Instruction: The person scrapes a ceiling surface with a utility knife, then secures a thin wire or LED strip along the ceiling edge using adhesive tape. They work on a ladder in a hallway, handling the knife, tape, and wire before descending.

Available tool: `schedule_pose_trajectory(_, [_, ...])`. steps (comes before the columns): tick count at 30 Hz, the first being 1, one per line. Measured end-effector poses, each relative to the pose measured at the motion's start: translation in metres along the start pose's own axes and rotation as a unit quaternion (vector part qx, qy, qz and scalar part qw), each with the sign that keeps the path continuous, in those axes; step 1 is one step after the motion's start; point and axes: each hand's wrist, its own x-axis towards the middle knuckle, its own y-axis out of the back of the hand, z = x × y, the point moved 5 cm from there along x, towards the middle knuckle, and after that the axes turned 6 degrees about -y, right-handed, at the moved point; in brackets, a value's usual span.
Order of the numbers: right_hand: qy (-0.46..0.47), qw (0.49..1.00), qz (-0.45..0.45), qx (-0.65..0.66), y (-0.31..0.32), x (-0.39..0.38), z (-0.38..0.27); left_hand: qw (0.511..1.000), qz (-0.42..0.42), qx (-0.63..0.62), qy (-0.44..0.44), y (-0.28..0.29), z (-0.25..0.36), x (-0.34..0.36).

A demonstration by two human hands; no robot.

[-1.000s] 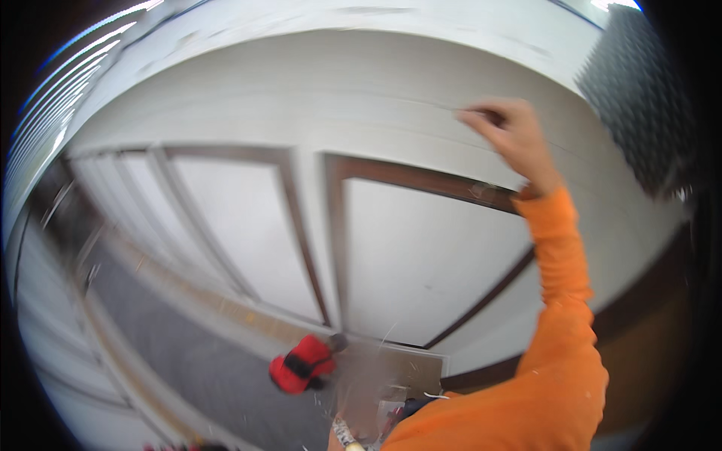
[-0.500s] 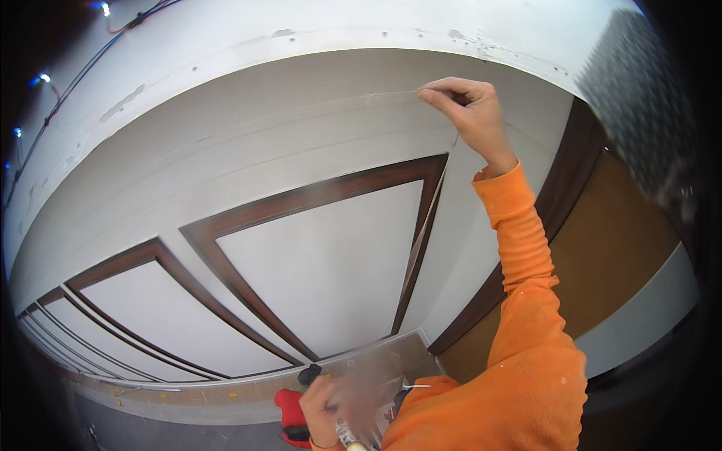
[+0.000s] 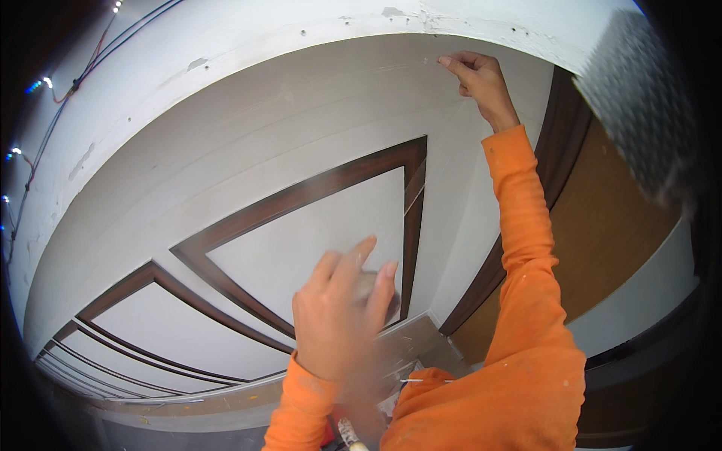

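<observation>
Home entrance under reno: white panelled door [image 3: 248, 218], patched frame [image 3: 248, 45].

The right hand [image 3: 481, 79] is raised high, its arm stretched almost straight up in a bright orange sleeve that runs from the shoulder at the lower edge to the wrist. Its index finger and thumb are pinched together at the tips, pointing left, with the other fingers curled loosely behind them. The left hand [image 3: 342, 312] is held lower and nearer the camera, back of the hand showing, fingers together and extended upward, slightly bent at the tips (motion blur softens its outline). Its orange cuff sits at the wrist, the forearm rising from the bottom edge.
</observation>
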Motion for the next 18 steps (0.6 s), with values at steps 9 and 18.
schedule_pose_trajectory(9, [0.149, 0.981, 0.083, -0.093, 0.016, 0.036, -0.007, 0.979, 0.005, 0.128, -0.156, -0.017, 0.004, 0.049])
schedule_pose_trajectory(18, [0.13, 0.962, 0.225, -0.077, 0.001, 0.037, 0.004, 0.949, 0.039, 0.252, -0.183, 0.023, -0.004, 0.077])
